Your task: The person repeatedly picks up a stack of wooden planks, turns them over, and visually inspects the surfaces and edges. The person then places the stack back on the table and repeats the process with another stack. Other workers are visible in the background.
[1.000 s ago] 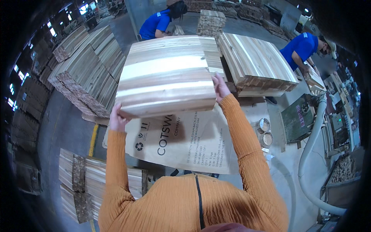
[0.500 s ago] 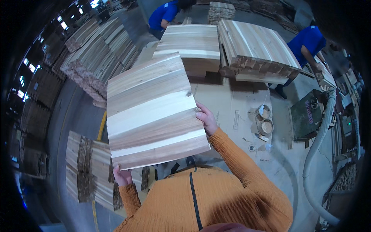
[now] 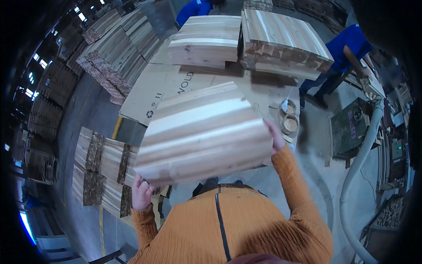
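A wide striped wooden panel (image 3: 204,132), slightly blurred, hangs in front of my body between my two hands. My left hand (image 3: 141,192) grips its near left corner, fingers curled at the edge. At the right edge, my right hand (image 3: 275,137) is closed on the panel, with part of its fingers hidden behind the wood. The panel tilts, its far edge reaching over a cardboard-covered table (image 3: 136,103). Beyond it on that table lie a stack of panels (image 3: 204,37) and a second, thicker stack (image 3: 285,39).
Two round containers (image 3: 289,125) stand at the table's right side. More panel stacks (image 3: 118,57) rise at the far left, and others (image 3: 103,165) sit low at my left. Co-workers in blue (image 3: 347,48) work beyond. A grey hose (image 3: 351,193) curves beside a green machine box (image 3: 351,127).
The panel has swung right and lowered toward a flatter tilt, uncovering the table's cardboard on the left. My right hand has moved right with it; my left hand keeps its corner.
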`<state>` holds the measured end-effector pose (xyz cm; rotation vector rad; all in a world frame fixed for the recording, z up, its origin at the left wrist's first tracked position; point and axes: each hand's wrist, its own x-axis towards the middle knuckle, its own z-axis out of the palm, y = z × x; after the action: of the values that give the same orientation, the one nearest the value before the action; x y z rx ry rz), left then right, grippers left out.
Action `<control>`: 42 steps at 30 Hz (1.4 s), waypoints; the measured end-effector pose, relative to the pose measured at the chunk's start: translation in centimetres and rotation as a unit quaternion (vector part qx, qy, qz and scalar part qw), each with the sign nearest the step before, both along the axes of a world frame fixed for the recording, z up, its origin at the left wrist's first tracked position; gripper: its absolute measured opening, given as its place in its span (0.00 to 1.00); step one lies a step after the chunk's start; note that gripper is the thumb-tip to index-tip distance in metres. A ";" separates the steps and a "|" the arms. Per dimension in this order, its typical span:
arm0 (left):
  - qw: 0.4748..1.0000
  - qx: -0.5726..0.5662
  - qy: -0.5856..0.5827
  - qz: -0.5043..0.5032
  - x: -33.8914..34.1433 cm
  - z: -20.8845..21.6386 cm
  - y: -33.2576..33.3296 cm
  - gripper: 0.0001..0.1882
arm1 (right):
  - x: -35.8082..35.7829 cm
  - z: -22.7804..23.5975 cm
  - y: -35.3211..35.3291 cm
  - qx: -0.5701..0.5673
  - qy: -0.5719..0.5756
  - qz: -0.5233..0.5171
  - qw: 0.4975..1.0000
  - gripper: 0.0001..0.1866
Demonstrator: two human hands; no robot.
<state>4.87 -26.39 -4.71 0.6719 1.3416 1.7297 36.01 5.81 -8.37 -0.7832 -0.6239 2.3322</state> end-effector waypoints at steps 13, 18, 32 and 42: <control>0.735 0.322 0.567 0.185 -0.7 2.5 17.6 0.55 | 1.8 1.8 11.5 0.136 0.028 -0.166 0.976 0.18; 0.700 0.319 0.619 0.161 -0.6 2.0 17.5 0.52 | 14.1 -5.7 16.8 0.444 -0.477 -0.251 0.716 0.12; 0.729 0.265 0.571 0.269 3.1 4.2 20.0 0.40 | 11.5 -7.0 11.6 0.447 -0.811 0.133 0.353 0.17; 0.757 0.324 0.472 0.314 0.7 5.9 23.1 0.30 | 11.7 -7.9 13.0 0.523 -0.774 0.083 0.347 0.11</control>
<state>5.58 -3.33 1.18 1.8455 1.7219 2.6078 47.74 18.80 -16.28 -1.9037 -2.4915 -0.0687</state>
